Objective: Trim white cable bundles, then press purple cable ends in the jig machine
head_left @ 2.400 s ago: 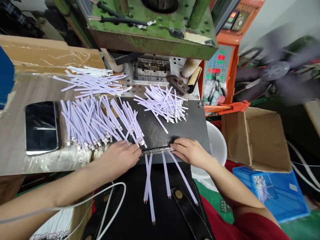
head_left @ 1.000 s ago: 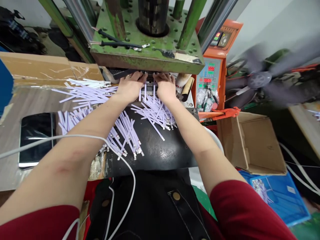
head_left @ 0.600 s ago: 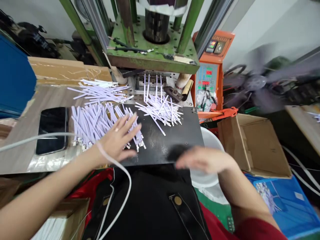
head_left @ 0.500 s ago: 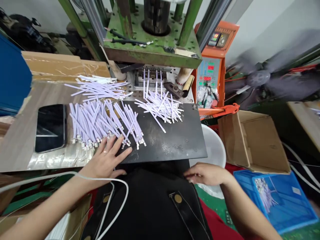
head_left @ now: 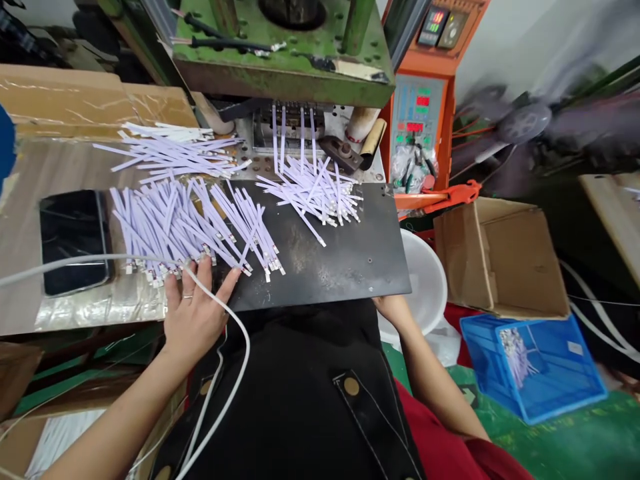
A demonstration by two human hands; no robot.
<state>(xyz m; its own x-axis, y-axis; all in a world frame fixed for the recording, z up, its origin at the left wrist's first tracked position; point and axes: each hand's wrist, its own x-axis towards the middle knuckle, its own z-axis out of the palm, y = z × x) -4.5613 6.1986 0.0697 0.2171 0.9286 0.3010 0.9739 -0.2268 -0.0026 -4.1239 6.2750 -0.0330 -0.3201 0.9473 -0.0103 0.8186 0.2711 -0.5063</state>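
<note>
My left hand lies with its fingers stretched and apart at the near ends of a pile of lilac wire strips with metal tips. Its fingertips touch the strip ends, at the left part of a black plate. My right hand is at the plate's near right edge; its fingers are hidden beneath it. Farther back on the plate is a second heap of lilac strips. Several single strips stick out of the metal fixture under the press.
A green press stands behind the plate, beside an orange control box. On the left lie a phone and more strips. A white cable crosses above my left hand. To the right are a white bucket, carton and blue crate.
My right hand has moved from in front of my apron to under the plate's edge. My left hand has shifted slightly left along the strip ends. The camera view has tilted down.
</note>
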